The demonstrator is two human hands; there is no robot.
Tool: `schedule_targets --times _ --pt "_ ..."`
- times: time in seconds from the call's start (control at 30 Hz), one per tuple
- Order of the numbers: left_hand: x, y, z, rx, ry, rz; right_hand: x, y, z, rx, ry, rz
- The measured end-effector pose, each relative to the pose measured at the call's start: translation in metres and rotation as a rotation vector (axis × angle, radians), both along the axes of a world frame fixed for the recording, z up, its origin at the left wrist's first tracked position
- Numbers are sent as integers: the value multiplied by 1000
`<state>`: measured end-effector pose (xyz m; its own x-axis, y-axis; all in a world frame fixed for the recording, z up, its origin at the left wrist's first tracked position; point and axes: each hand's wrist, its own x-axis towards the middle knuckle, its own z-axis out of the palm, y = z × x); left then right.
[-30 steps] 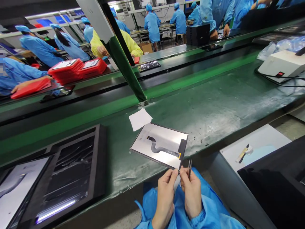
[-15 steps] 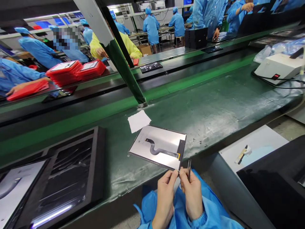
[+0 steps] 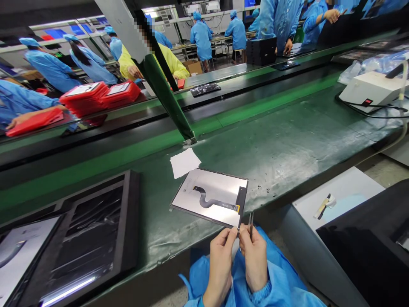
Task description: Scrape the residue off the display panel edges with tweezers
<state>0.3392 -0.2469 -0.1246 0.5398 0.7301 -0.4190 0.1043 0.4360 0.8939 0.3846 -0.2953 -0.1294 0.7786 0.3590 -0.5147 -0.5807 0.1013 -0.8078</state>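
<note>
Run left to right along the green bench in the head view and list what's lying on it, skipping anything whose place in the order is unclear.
Black tray → silver-backed panel with a ribbon cable → small dark scraps → white machine with a red switch.
</note>
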Motion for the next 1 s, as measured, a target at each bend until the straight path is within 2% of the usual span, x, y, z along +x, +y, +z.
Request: schedule_targets --times 0.23,1.0 --pt "0 1 -2 -7 5 8 1 -8 -5 24 -84 22" --pt "-1 2 -2 -8 7 -6 0 -2 -5 15 -60 -3"
